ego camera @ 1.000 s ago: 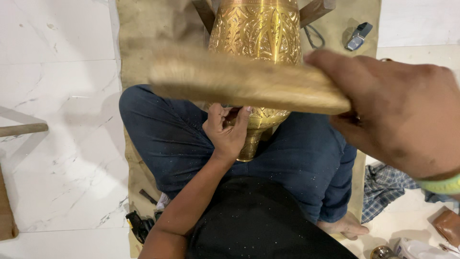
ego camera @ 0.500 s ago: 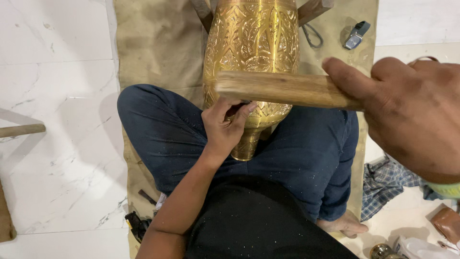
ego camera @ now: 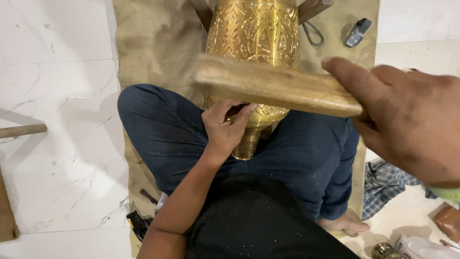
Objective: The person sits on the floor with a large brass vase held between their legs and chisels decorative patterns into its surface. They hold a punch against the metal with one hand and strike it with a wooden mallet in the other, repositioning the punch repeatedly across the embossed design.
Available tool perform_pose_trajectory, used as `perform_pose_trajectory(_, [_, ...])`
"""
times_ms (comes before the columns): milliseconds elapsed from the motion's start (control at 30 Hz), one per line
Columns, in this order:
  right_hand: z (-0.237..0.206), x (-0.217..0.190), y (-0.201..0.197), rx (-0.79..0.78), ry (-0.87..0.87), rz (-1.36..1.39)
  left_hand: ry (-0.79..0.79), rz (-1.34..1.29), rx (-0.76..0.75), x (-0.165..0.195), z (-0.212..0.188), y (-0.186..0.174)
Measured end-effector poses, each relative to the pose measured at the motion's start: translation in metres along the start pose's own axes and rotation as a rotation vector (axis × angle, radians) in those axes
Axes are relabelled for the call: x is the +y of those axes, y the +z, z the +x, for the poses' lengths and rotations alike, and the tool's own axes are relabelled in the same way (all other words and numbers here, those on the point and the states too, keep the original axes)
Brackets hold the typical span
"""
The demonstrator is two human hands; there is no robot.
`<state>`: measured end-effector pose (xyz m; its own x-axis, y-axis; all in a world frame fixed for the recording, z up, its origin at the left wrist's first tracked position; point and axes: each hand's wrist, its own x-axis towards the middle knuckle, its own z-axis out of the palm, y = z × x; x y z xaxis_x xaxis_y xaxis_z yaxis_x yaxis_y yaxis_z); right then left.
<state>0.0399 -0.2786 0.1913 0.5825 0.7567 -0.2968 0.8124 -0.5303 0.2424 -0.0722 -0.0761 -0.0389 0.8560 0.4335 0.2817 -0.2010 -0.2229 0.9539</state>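
1. Far left, a wood pole (ego camera: 21, 130) lies on the white floor (ego camera: 57, 86), well away from both hands.
2. A tan mat (ego camera: 153, 48) covers the floor in the middle. The person sits on it with legs crossed, in blue pants (ego camera: 158, 139).
3. Low by the left knee, some small dark tools (ego camera: 139, 223) lie at the mat's edge. They are too small to tell apart.
4. The left hand (ego camera: 225, 127) is pressed on the lower part of the vase (ego camera: 254, 33). Its fingers are bent and pinched, as if on a small tool at the metal. The tool itself is hidden, so I cannot tell what it is.
5. The vase is gold, with leaf shapes cut all over it. It lies tilted in the lap, its neck (ego camera: 247, 144) toward the body and its wide part pointing away.
6. The stick (ego camera: 275, 86) is a flat wood bar. It hangs just above the left fingers, and its long side runs left to right, across the vase.
7. The right hand (ego camera: 407, 124) is clenched around the right end of the stick, nearest the camera. The free end is over the left hand.
8. Up top on the mat lie a thin wire loop (ego camera: 312, 34) and a small grey tool (ego camera: 357, 32).
9. Far right, a checked cloth (ego camera: 383, 184) is on the floor by a bare foot (ego camera: 342, 224).
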Motion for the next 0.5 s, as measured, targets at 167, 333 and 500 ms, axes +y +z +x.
perform_pose_trajectory(167, [-0.013,-0.001,0.027,0.307,0.036,0.291,0.154,0.128,-0.149,0.001,0.016,-0.011])
perform_pose_trajectory(333, [-0.035,0.003,0.065,0.092,0.229,0.132,0.001,-0.126,-0.222,0.001,0.025,-0.011])
perform_pose_trajectory(500, [-0.054,-0.030,0.146,0.515,0.501,1.163,-0.115,-0.327,-0.119,-0.002,0.029,-0.022])
